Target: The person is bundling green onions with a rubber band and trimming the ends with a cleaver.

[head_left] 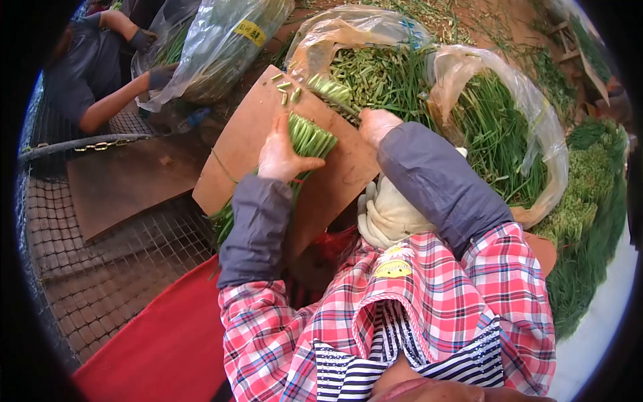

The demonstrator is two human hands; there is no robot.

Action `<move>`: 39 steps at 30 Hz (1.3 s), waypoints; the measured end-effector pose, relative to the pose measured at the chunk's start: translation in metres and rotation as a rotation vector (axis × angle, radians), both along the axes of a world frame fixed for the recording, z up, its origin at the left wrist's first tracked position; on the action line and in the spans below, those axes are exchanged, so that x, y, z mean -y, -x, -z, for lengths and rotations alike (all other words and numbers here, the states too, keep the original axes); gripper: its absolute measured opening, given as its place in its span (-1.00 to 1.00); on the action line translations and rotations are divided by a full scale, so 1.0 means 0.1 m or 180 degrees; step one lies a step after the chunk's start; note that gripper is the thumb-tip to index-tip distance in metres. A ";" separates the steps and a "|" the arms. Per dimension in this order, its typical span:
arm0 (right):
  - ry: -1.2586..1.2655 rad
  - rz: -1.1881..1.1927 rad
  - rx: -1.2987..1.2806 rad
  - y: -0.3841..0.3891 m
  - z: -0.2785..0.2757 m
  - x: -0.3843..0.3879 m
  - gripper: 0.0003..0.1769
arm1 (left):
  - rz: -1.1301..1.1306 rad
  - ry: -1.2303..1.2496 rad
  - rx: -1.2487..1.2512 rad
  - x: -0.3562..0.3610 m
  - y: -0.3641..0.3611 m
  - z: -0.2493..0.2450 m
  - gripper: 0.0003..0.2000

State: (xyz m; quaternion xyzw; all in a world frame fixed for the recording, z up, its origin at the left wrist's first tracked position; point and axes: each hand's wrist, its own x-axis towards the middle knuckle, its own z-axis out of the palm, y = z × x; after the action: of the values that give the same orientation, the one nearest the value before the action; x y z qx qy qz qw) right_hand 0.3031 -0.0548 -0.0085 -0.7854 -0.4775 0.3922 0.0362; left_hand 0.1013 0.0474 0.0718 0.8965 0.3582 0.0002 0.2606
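My left hand (281, 153) is wrapped round a bundle of green stalks (311, 136), thumb stretched across it. Their evenly cut ends point up the tilted wooden board (341, 177), and the leafy ends trail down toward my left sleeve. My right hand (378, 125) is closed on a knife at the board's right edge; its handle is hidden in my fist. The narrow blade (345, 108) points up and left, with a row of cut stalk ends (328, 88) along it. Several short cut pieces (289, 87) lie near the board's upper corner.
Beyond the board, a plastic-lined container (365, 23) holds cut pieces and greens. A second plastic bag (556, 157) of long greens stands right of it. More greens (583, 221) are heaped at far right. At upper left, a gloved co-worker (87, 74) handles a clear bag (224, 50).
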 end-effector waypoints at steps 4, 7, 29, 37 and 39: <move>-0.0541 0.1073 -0.0544 -0.03 -0.35 0.18 -0.64 | -0.0297 -0.0032 0.0033 -0.13 0.49 -0.01 0.08; -0.0531 0.1160 -0.0709 -0.04 -0.49 0.17 -0.58 | -0.0818 0.0798 -0.0605 0.23 0.48 -0.15 0.06; -0.0746 0.0260 -0.0108 -0.06 -0.89 0.23 -0.44 | -0.0416 -0.1324 -0.0130 1.29 0.71 0.00 -0.19; -0.1180 -0.1614 0.0698 -0.05 -0.85 -0.52 -0.34 | -0.0566 -0.1130 0.0149 1.24 0.73 0.01 -0.25; -0.1083 -0.1705 0.0547 0.23 -1.03 -0.82 -0.36 | -0.0567 -0.1034 0.0240 1.22 0.81 -0.10 -0.26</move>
State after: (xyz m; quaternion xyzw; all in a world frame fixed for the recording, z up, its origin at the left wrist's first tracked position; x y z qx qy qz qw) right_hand 0.2805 0.0272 0.0946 -0.6448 -0.7271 0.2347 0.0220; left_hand 0.0198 -0.0744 0.0821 0.8910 0.4213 0.1147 0.1246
